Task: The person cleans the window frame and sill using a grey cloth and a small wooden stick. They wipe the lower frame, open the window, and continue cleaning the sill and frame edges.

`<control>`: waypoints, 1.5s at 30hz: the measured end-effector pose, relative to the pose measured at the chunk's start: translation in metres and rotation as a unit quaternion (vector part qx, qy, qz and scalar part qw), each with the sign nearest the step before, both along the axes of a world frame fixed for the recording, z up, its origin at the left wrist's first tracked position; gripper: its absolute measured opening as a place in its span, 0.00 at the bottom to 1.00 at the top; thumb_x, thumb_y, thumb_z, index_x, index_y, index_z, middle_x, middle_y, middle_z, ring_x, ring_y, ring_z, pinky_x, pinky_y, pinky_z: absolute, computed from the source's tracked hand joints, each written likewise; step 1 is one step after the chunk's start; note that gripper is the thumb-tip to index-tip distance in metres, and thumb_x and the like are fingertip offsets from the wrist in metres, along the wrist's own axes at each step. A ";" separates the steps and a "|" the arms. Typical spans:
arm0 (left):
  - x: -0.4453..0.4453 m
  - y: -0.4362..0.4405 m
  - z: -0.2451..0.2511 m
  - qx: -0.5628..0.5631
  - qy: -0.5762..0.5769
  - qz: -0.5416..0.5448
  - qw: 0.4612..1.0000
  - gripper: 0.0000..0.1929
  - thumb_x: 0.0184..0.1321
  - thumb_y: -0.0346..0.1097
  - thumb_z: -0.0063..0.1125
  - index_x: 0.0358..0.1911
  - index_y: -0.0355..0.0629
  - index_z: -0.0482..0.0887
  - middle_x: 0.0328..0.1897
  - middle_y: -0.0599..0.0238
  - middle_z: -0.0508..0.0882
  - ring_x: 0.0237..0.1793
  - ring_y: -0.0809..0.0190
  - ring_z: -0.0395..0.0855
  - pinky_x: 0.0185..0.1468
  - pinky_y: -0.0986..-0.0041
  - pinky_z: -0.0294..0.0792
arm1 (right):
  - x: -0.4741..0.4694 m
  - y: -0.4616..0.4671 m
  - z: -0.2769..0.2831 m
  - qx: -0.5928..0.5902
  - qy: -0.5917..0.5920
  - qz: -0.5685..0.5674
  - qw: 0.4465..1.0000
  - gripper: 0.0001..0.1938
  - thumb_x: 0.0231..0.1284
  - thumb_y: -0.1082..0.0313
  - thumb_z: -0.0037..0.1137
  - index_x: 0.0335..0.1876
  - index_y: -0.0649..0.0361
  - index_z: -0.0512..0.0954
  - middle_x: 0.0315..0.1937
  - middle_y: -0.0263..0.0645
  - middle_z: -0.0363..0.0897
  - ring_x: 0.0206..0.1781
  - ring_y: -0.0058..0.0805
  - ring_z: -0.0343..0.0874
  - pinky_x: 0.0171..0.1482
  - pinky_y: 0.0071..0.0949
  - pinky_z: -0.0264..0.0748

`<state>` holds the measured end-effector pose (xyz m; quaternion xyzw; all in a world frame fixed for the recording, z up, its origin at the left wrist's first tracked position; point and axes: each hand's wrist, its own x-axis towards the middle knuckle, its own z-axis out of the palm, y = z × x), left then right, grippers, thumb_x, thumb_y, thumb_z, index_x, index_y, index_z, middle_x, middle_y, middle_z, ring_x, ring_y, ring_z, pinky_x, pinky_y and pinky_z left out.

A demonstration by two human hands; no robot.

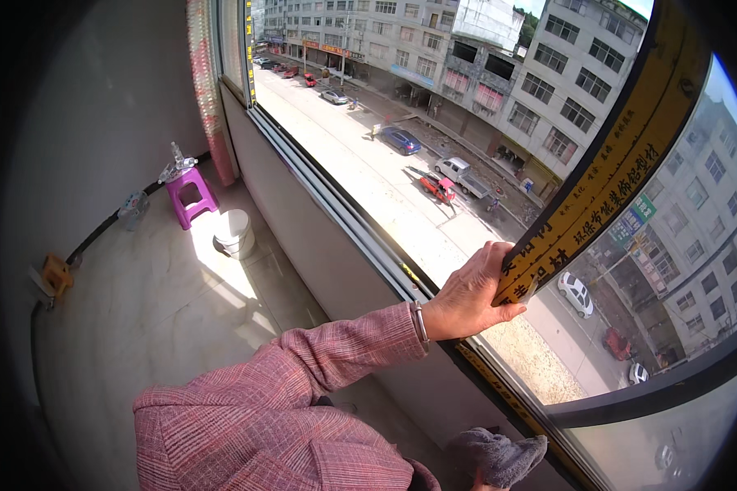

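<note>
My left hand (471,296), with a bracelet at the wrist, grips the edge of a sliding window sash frame (608,184) covered in yellow printed film. The fingers wrap its outer side and the thumb lies across the inner face. Low at the right, my right hand (488,485) is mostly hidden under a grey fluffy cloth (497,457) that it holds beside the window sill. The window track (344,215) runs diagonally along the top of the low wall, and the opening left of the sash shows the street below.
A white bucket (234,234) and a purple plastic stool (191,196) with clear bottles on it stand on the tiled floor near the wall. A patterned curtain (212,104) hangs at the far window end. An orange object (57,275) lies by the left wall.
</note>
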<state>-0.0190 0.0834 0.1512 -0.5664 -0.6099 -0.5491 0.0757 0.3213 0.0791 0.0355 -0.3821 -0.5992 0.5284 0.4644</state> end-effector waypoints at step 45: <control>-0.042 -0.014 -0.006 0.021 -0.110 -0.085 0.990 0.33 0.57 0.29 0.71 0.60 0.40 0.61 0.48 0.64 0.73 0.45 0.67 0.75 0.49 0.75 0.73 | -0.129 0.038 0.006 0.502 -0.425 -0.184 0.731 0.15 0.53 0.69 0.59 0.47 0.51 0.84 0.48 0.33 0.84 0.47 0.36 0.83 0.54 0.32 0.78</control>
